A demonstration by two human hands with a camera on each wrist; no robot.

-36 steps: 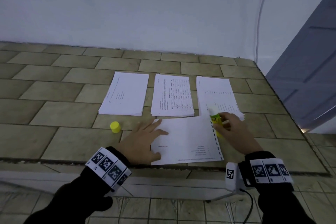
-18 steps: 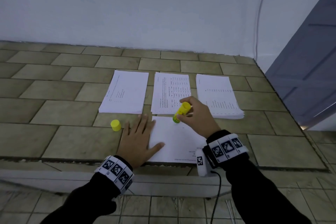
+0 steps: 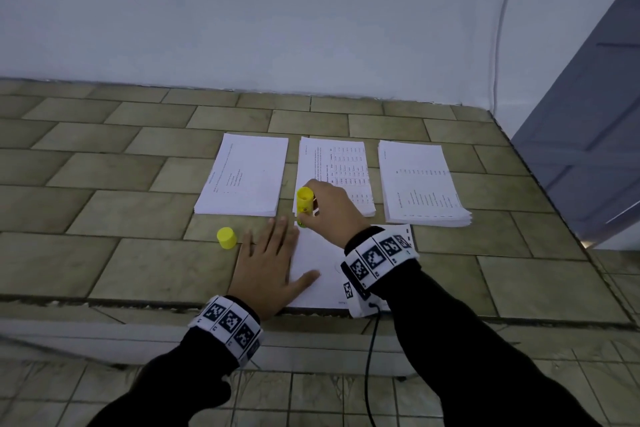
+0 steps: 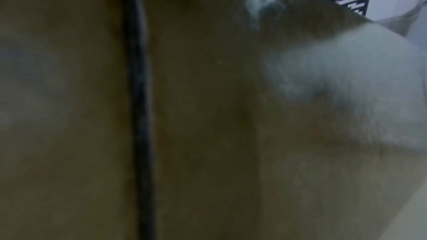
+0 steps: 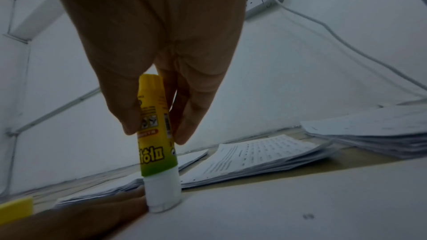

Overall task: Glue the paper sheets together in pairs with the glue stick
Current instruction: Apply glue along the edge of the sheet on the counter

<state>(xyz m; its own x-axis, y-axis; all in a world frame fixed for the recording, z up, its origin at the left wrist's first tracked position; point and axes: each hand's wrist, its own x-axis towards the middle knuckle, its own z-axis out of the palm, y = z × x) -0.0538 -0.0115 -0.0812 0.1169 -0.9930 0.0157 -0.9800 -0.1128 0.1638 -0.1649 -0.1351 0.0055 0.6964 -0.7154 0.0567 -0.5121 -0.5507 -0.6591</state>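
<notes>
Tiled ledge (image 3: 104, 218) under me: my right hand (image 3: 329, 208) pinches the glue stick (image 5: 157, 134), its tip on the sheet's (image 3: 322, 253) far left corner, by my flat, spread left hand (image 3: 270, 263). Risk — a hard stroke off the edge could wrinkle the sheet or smear the tile.

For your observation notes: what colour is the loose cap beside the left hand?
Yellow; the cap shows best in the head view.
</notes>
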